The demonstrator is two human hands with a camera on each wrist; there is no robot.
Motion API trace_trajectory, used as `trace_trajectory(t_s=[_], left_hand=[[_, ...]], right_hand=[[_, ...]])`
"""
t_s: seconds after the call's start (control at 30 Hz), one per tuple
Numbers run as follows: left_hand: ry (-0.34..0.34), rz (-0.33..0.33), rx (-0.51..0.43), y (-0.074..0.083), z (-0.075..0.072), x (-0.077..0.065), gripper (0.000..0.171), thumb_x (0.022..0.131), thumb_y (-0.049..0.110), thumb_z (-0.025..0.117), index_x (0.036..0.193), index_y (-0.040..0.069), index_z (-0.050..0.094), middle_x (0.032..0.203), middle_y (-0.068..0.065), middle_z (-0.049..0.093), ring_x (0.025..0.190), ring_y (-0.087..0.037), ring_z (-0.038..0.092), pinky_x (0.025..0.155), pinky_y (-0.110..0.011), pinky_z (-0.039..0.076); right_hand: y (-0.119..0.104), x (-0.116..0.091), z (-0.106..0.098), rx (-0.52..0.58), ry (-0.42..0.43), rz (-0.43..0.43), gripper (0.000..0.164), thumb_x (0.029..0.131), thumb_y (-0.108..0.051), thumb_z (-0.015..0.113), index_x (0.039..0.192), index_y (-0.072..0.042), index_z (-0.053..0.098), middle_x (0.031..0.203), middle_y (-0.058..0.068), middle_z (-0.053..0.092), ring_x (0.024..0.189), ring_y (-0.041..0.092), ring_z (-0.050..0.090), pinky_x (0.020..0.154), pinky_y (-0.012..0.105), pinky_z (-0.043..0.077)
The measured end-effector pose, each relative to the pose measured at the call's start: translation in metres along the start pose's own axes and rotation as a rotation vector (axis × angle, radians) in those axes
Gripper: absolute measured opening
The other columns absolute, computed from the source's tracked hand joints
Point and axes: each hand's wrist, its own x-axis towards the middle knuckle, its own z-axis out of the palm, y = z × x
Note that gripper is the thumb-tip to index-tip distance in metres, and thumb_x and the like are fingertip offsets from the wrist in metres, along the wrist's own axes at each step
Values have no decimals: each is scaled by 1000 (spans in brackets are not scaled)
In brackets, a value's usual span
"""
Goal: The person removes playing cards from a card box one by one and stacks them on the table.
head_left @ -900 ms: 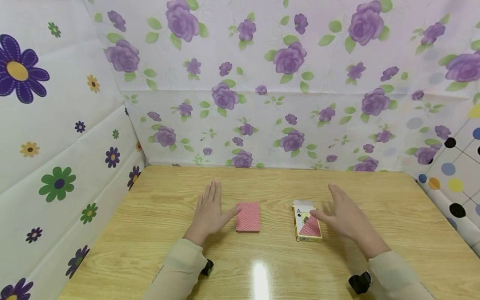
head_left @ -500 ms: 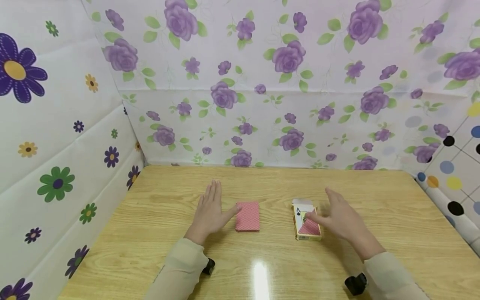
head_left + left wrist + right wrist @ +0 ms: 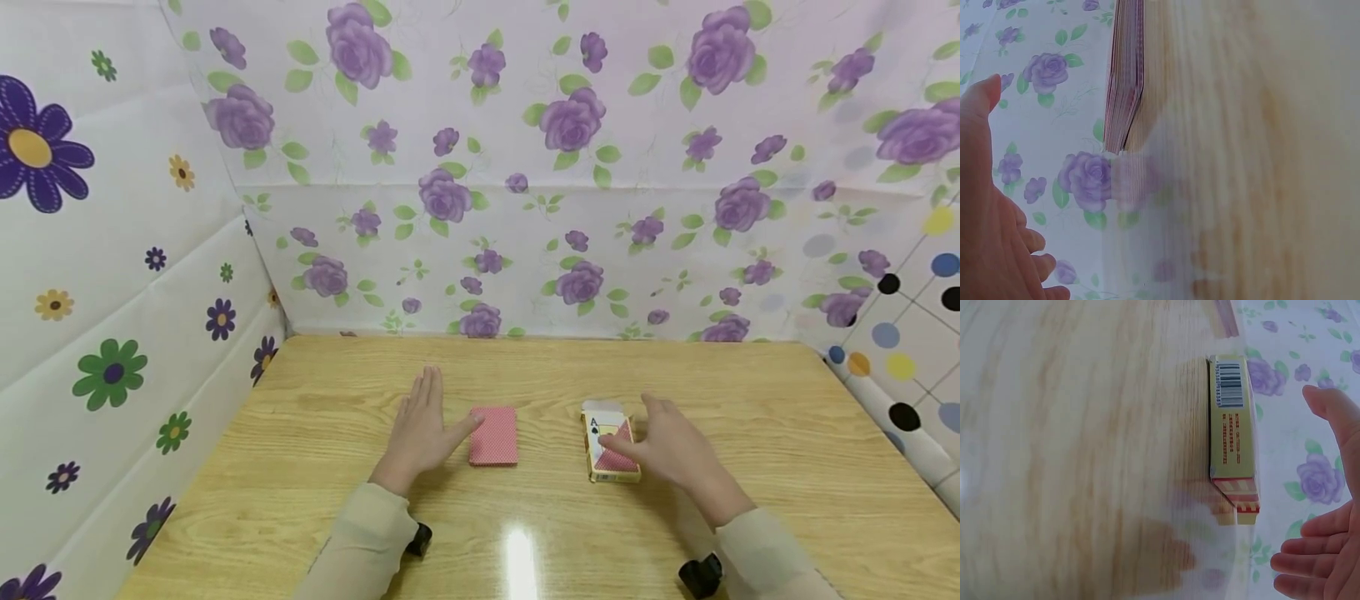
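Observation:
A deck of playing cards (image 3: pixel 495 442) with red patterned backs lies stacked on the table, its layered edges (image 3: pixel 1125 75) showing in the left wrist view. My left hand (image 3: pixel 422 433) is held just left of it, fingers straight and thumb reaching over the deck's left edge. To the right lies a card box (image 3: pixel 617 462) with an ace of spades on its front and its white flap out at the far end. The box's barcode end (image 3: pixel 1232 419) faces the right wrist camera. Beside the box is my right hand (image 3: pixel 675 446), its fingers relaxed and its thumb overlapping the box front.
The wood-grain table (image 3: pixel 360 358) meets a purple-flowered cloth (image 3: pixel 525 250) behind it. More patterned cloth rises along the left side (image 3: pixel 165 333), and a dotted one (image 3: pixel 915 333) stands at the right. Each wrist carries a small black camera (image 3: pixel 701 575).
My right hand has moved left and toward me, its thumb now farther across the box. The left hand keeps its place beside the deck. Deck and box stay where they were.

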Motion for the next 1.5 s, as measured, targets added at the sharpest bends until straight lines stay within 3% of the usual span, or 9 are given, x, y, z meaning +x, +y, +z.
trace_trajectory(t_s=[0.23,0.37,0.5,0.57,0.63,0.97,1.2,1.5], left_hand=[[15,-1,-24,0,2,0,108,82,80,33,152,6,-2,159,-9,-5,147,-30,1,117,-55,10],[32,4,-41,0,4,2,108,81,80,34,151,5,0,159,-10,-3,147,-32,5,117,-55,12],[38,3,-45,-1,6,3,108,81,80,34,152,6,-1,159,-10,-3,147,-32,6,116,-56,13],[36,0,-46,-1,7,3,108,81,81,33,151,6,-2,159,-9,-3,147,-31,5,117,-56,13],[35,-3,-49,-1,7,4,108,81,81,33,151,7,-2,159,-9,-3,147,-31,5,117,-55,13],[26,-7,-82,3,6,2,107,82,80,35,152,8,-2,160,-10,-1,147,-29,6,117,-54,13],[27,3,-101,5,6,1,106,82,79,35,152,7,-1,160,-10,1,147,-29,6,117,-54,14],[25,8,-120,7,6,0,104,84,77,37,152,8,-1,160,-10,1,147,-30,7,116,-56,14]], right_hand=[[-4,0,5,-19,-17,16,119,71,-83,49,140,12,30,138,38,36,117,55,45,87,63,44],[-4,-1,9,-31,-12,14,114,70,-83,50,132,12,44,134,36,43,115,52,48,84,60,48],[-8,-1,13,-42,4,13,85,69,-80,56,94,1,62,117,27,57,88,34,59,61,42,51],[-10,-2,14,-48,13,18,72,69,-77,60,77,-6,57,105,21,60,75,24,54,53,33,44],[-14,-3,15,-53,10,29,67,68,-76,62,70,-10,51,94,15,59,68,19,48,50,29,37],[-26,-7,22,-90,8,74,67,62,-78,64,57,-12,50,67,4,51,59,17,43,44,28,33],[-29,-7,25,-124,-7,103,69,63,-78,63,47,-14,43,57,1,41,50,13,31,40,24,23],[-28,-4,26,-68,-49,153,45,64,-57,72,53,-17,53,57,0,49,48,12,38,39,24,25]])
